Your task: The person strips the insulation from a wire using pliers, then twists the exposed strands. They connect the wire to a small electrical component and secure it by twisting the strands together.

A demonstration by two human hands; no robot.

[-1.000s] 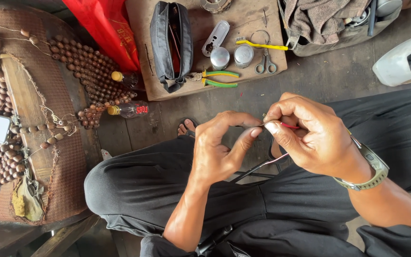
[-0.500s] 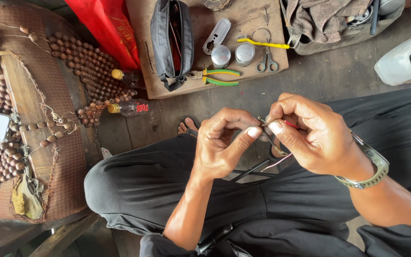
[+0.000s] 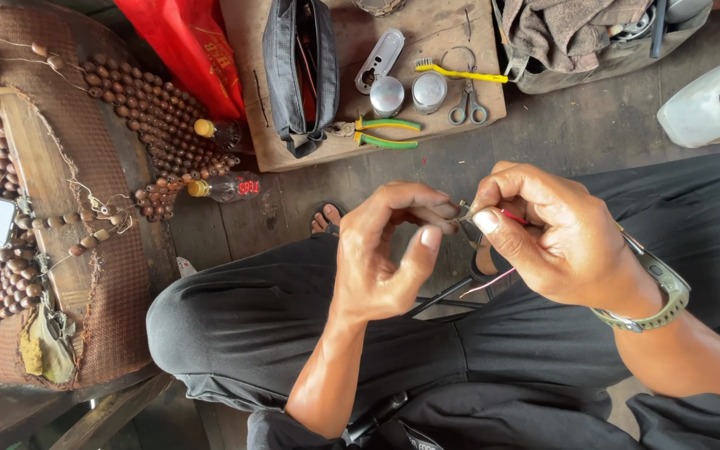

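Wire ends (image 3: pixel 506 217), red and thin, are being pinched between both hands above the lap: the left hand (image 3: pixel 385 250) and the right hand (image 3: pixel 552 233) are meeting fingertip to fingertip, twisting unfinished; pliers (image 3: pixel 381 133) are lying unused.

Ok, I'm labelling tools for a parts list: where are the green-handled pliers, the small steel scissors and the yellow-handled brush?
Green-handled pliers (image 3: pixel 385 132): head view, on the handles.
Small steel scissors (image 3: pixel 467 106): head view, near the pivot above the finger loops.
Yellow-handled brush (image 3: pixel 468 76): head view, mid-handle.
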